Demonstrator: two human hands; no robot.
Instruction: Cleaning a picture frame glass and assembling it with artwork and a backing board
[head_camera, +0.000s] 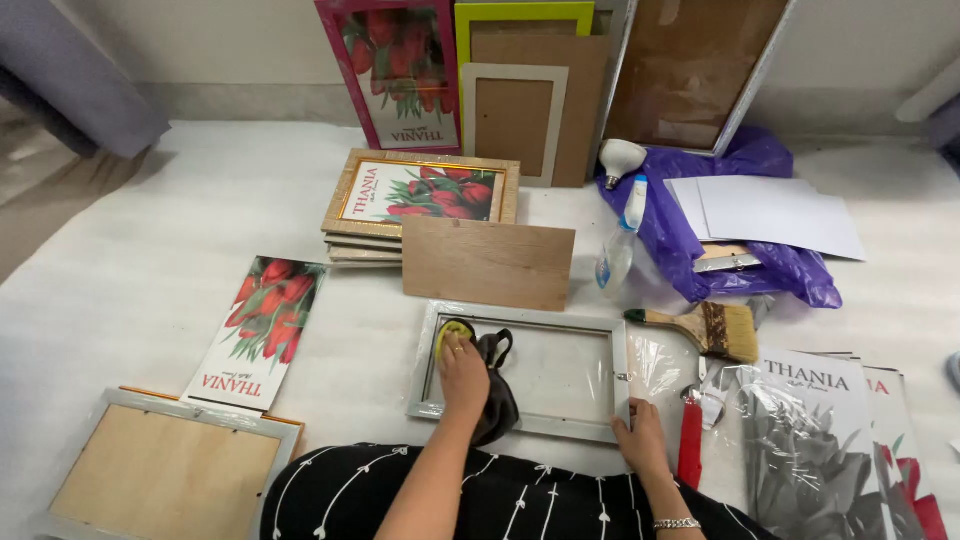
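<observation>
Left hand (463, 372) presses a yellow sponge (452, 331) and dark cloth (497, 388) inside the grey frame (520, 318), right hand (640, 437) grips the frame's near right corner, brush (705, 328) just right.

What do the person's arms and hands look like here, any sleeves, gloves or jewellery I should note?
Both forearms are bare: no sleeves, no gloves. The right hand has a silver link bracelet at the wrist. The left hand shows no jewellery. Below them is a black garment with thin white line patterning.
</observation>
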